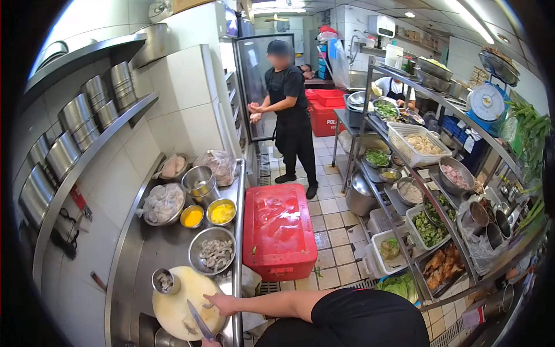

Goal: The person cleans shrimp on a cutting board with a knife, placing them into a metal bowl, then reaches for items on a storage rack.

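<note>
At the bottom edge my left hand (211,343), mostly cut off by the frame, is closed on the handle of a knife (200,321). The blade points away over a round, pale cutting board (170,303). My right hand (224,304) reaches in from the right, its fingers closed on a small shrimp (207,305) on the board beside the blade. More shrimp bits lie left of the knife. A metal cup (163,283) with shrimp pieces stands on the board's far left. Just beyond is a steel bowl (195,261) of grey shrimp.
Bowls of yellow liquid (192,217) and bagged meat (164,203) stand farther up the steel counter (132,263). A red cooler box (278,225) is on the floor alongside. A person in black (289,104) stands by an open glass door. Food-laden shelves (425,217) line the right.
</note>
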Motion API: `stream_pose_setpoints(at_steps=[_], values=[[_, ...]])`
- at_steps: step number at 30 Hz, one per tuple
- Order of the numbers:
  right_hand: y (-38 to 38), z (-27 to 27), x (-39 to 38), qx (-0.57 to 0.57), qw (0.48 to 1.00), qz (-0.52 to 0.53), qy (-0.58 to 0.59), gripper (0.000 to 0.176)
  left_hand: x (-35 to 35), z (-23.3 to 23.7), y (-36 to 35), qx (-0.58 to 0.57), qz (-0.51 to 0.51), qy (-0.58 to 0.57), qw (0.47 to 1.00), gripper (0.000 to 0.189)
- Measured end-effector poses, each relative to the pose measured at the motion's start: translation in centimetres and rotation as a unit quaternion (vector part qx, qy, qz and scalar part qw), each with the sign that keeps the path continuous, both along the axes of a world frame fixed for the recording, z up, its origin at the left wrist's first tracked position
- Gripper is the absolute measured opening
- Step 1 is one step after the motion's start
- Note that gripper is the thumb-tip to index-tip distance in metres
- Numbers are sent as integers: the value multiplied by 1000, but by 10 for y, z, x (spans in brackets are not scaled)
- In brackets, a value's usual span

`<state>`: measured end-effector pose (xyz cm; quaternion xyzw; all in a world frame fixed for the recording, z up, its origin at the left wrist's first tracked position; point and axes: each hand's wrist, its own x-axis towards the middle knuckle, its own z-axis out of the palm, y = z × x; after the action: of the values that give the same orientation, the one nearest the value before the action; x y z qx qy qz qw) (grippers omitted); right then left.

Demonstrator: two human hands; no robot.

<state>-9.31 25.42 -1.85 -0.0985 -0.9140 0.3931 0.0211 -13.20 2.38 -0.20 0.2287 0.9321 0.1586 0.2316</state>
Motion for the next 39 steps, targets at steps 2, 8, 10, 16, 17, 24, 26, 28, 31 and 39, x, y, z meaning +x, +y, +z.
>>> stream_pose_setpoints(at_steps=[2, 8, 10, 16, 17, 24, 26, 28, 31, 39], values=[[1, -10, -4, -7, 1000, 29, 8, 93, 1, 1, 2, -9, 10, 16, 1000, 39], [-5, -2, -2, 14, 998, 50, -32, 87, -2, -6, 2, -36, 24, 7, 999, 39], [-8, 3, -4, 15, 997, 50, -49, 86, -3, -13, -1, -14, 17, 23, 1000, 38], [-19, 3, -9, 82, 996, 15, -29, 86, 5, 9, 5, -20, -13, 25, 999, 38], [-18, 2, -8, 86, 996, 1, -18, 85, 5, 11, 4, -4, -41, 29, 999, 38], [-26, -8, -8, 122, 990, -60, 37, 81, -4, 14, -10, 14, -1, 9, 1000, 40], [-30, -1, -2, 121, 990, -64, 22, 78, -7, 11, -12, 30, -18, 8, 999, 41], [-33, 2, -1, 121, 990, -68, 8, 75, -7, 20, -9, 14, -23, -22, 999, 41], [-32, 5, -2, 123, 989, -81, -1, 75, -8, 23, -6, -16, -40, -19, 999, 40], [-31, 7, -5, 129, 986, -99, -30, 68, 3, 47, -3, 27, -50, -31, 998, 38]])
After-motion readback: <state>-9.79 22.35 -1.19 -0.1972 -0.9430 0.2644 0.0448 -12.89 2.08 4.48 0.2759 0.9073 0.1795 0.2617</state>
